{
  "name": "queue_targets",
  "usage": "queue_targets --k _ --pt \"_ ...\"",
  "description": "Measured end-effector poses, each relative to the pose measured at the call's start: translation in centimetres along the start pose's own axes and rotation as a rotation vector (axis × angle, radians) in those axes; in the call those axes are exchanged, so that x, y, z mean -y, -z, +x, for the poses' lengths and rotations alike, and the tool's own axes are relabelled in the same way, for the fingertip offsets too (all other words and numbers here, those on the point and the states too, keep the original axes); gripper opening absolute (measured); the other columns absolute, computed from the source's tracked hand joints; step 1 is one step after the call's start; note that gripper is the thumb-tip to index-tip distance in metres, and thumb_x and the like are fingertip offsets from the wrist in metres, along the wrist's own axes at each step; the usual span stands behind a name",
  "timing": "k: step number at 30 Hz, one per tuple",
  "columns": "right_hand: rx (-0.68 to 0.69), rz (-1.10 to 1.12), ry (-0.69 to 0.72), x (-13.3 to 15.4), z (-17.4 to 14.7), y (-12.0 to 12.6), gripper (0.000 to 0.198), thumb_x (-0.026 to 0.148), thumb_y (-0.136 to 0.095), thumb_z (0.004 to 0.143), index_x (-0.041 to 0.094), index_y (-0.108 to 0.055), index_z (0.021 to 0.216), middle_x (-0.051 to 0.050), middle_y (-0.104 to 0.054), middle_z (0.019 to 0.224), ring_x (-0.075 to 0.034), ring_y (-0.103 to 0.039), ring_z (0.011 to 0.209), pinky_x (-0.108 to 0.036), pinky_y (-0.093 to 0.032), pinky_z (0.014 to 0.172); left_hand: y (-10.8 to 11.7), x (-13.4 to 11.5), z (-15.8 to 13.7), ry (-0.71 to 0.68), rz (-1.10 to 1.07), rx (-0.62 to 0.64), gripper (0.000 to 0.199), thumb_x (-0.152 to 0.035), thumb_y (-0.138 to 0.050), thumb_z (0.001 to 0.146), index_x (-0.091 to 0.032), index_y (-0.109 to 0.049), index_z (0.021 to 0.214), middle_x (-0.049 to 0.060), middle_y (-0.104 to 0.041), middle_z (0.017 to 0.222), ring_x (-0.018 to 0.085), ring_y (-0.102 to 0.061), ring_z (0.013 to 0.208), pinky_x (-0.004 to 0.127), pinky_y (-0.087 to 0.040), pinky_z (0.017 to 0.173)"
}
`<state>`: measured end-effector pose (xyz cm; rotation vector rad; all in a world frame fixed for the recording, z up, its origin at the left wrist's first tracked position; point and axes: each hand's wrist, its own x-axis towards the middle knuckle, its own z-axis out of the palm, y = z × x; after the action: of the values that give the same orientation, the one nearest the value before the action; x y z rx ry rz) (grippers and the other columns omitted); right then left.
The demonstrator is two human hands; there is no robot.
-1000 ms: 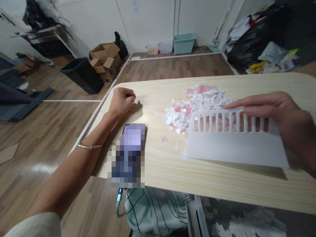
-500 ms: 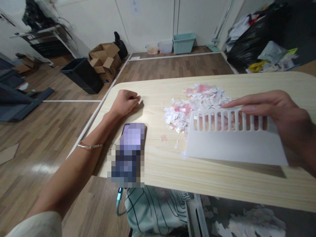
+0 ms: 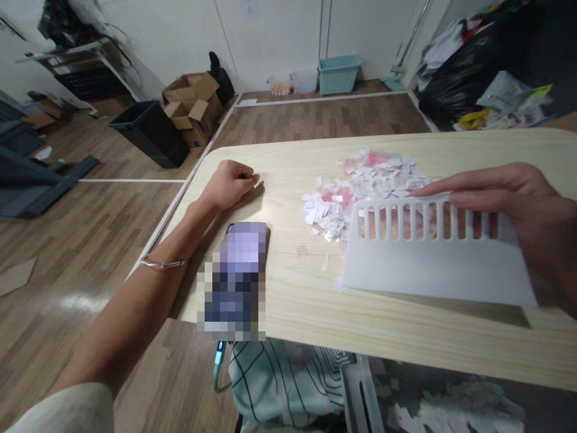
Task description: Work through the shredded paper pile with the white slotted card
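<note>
My left hand (image 3: 232, 185) rests on the table's left side, curled into a loose fist, with nothing seen in it. A silver bangle circles that wrist. On the right, my right hand (image 3: 518, 192) grips the slotted upper edge of a white slotted plastic piece (image 3: 433, 267), thumb in front and fingers behind. Its broad solid face tilts toward me, and its lower edge is near the tabletop. Just beyond it lies a heap of small paper scraps (image 3: 333, 210), white with pink patches, partly hidden behind the slots. A few loose scraps lie left of the piece.
A phone (image 3: 243, 246), partly pixelated, lies on the pale wooden table (image 3: 288, 288) with a teal cable (image 3: 218, 367) below it. Under the front edge are a teal patterned cloth (image 3: 279, 379) and more scraps (image 3: 469, 409). A black bin (image 3: 151, 132) and cardboard boxes (image 3: 193, 108) stand beyond.
The white slotted piece and my right hand have shifted slightly right, partly with a small shift of the view. My left hand stays resting in a fist.
</note>
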<state>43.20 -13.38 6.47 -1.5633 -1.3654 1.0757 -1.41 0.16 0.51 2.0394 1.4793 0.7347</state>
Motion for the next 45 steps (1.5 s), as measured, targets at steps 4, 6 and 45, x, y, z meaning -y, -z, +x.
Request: queue_targets --k 4,6,45 --pt "-0.01 -0.013 0.008 0.0 0.0 -0.2 0.017 0.031 -0.084 0.066 0.028 -0.095 0.079 -0.005 -0.068 0.056 -0.015 -0.044 0.047 -0.03 -0.02 0.052 0.3 -0.1 0.1 -0.027 0.026 0.016 0.062 -0.031 -0.08 0.094 -0.029 -0.033 0.054 -0.003 -0.031 0.05 0.014 -0.028 0.057 0.041 -0.019 0.063" --pt "-0.017 -0.004 -0.003 0.0 0.0 -0.3 0.017 0.031 -0.085 0.066 0.028 -0.095 0.079 -0.005 -0.067 0.054 -0.014 -0.043 0.045 -0.03 -0.02 0.051 0.4 -0.1 0.1 -0.042 0.039 0.028 0.061 -0.03 -0.079 0.094 -0.028 -0.034 0.053 -0.003 -0.032 0.05 0.014 -0.028 0.058 0.042 -0.02 0.064" --pt "-0.073 -0.043 -0.012 0.6 -0.1 0.5 0.014 0.029 -0.084 0.065 0.027 -0.092 0.076 -0.009 -0.075 0.063 -0.018 -0.05 0.052 -0.036 -0.022 0.059 0.5 0.9 0.3 -0.08 0.05 0.074 0.065 -0.036 -0.079 0.104 -0.029 -0.037 0.056 -0.003 -0.034 0.047 0.015 -0.029 0.055 0.044 -0.023 0.064"
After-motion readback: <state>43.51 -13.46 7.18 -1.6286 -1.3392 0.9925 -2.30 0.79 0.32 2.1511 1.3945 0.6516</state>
